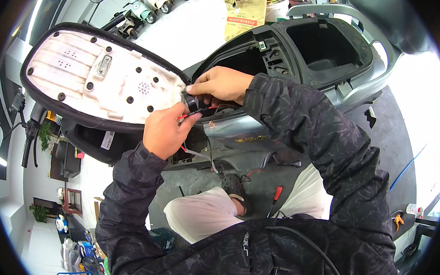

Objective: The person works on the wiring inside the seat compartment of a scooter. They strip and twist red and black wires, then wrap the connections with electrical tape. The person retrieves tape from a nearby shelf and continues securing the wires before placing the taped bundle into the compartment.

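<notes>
Between the thumb and finger of my left hand (164, 130) is a thin red and black wire (195, 113), close to the narrow end of the raised scooter seat (116, 80). My right hand (225, 84) is just above it, fingers closed at a black shiny strip (191, 104) whose full shape is hidden. The seat is tipped over, showing its pale underside with black rubber studs and a metal latch loop. Loose wires with bare copper ends (211, 124) hang beside my fingers, over the edge of the grey scooter body (240, 133).
An open storage box (324, 46) is at the scooter's rear, inside a silver grab rail (379, 51). A red-handled screwdriver (278, 193) lies on the dark mat near my legs. The handlebar (32, 132) sticks out at left. Several parked scooters (152, 7) and a tan sack (244, 14) are beyond.
</notes>
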